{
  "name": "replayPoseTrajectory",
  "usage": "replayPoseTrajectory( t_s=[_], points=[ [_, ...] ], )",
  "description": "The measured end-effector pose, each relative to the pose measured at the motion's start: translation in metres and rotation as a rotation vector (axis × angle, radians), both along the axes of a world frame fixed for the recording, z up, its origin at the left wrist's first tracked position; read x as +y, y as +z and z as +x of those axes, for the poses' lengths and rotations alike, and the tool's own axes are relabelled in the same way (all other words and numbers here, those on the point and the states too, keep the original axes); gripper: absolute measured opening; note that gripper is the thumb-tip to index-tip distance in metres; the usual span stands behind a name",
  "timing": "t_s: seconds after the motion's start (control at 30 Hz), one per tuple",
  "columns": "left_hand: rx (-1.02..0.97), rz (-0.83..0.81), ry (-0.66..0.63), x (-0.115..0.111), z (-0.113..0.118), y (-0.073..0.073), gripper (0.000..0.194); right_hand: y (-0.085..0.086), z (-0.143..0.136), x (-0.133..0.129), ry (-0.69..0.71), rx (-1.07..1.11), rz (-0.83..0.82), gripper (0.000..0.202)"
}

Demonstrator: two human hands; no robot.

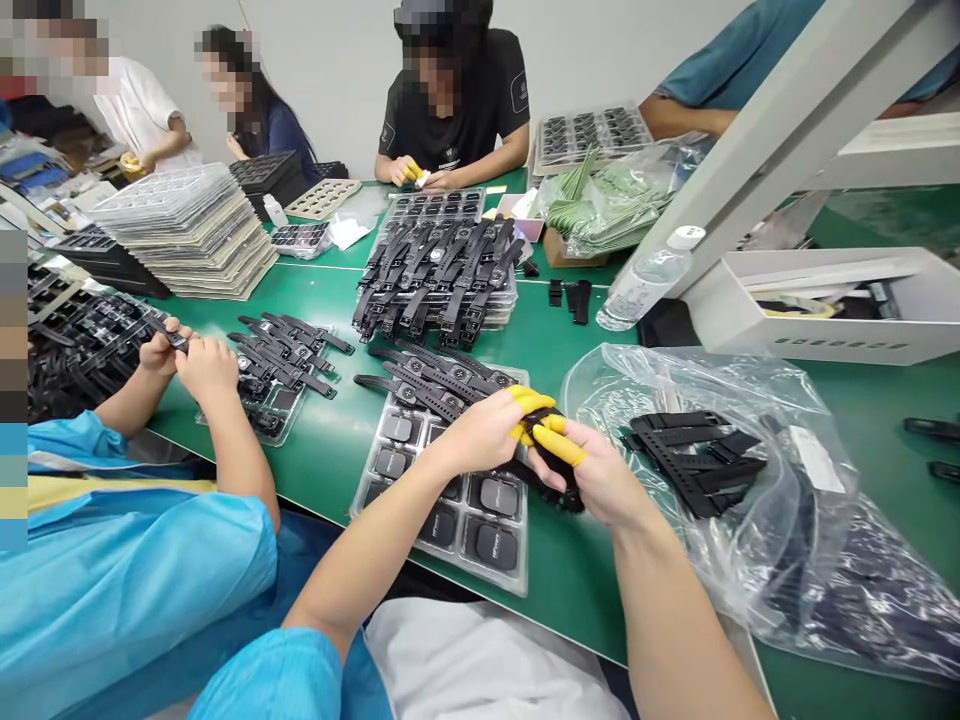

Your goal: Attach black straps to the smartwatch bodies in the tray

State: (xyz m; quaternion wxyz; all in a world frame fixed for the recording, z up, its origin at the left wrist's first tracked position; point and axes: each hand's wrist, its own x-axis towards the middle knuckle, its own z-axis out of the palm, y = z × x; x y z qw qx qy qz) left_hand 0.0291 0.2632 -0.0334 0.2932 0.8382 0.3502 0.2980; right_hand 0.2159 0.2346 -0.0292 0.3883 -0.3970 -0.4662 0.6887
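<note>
Left of the clear tray, a co-worker's hands pinch a small black part. Above the tray's right edge, the left hand and right hand, both in 2 or more yellow finger cots, clench a black watch together, likely steadying it. Right of the tray, the plastic bag keeps loose straps within reach.

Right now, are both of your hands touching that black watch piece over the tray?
Touching. The head view shows the left hand and right hand pinching the black watch piece between yellow-capped fingertips, above the tray.
</note>
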Motion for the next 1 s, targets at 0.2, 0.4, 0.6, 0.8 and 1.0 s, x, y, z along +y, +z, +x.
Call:
replayPoseTrajectory(
  t_s=[0.2,0.4,0.6,0.8,1.0],
  points=[
    [-0.066,-0.013,-0.008,0.000,0.001,0.000,0.050,0.001,0.013,0.004,-0.068,0.027,-0.062,0.046],
    [-0.042,-0.012,-0.025,-0.003,0.001,0.000,0.054,0.003,0.010,0.003,0.060,0.037,-0.065,0.051],
    [-0.080,0.009,0.017,-0.001,0.002,-0.003,0.055,0.004,0.002,0.003,-0.033,0.072,-0.066,0.048],
    [-0.082,0.010,0.057,-0.002,0.006,-0.006,0.050,0.002,0.001,0.005,-0.062,0.126,-0.106,0.048],
    [0.016,-0.015,0.079,-0.004,0.004,-0.001,0.048,0.003,-0.004,0.006,-0.168,0.200,-0.136,0.049]
  ],
)
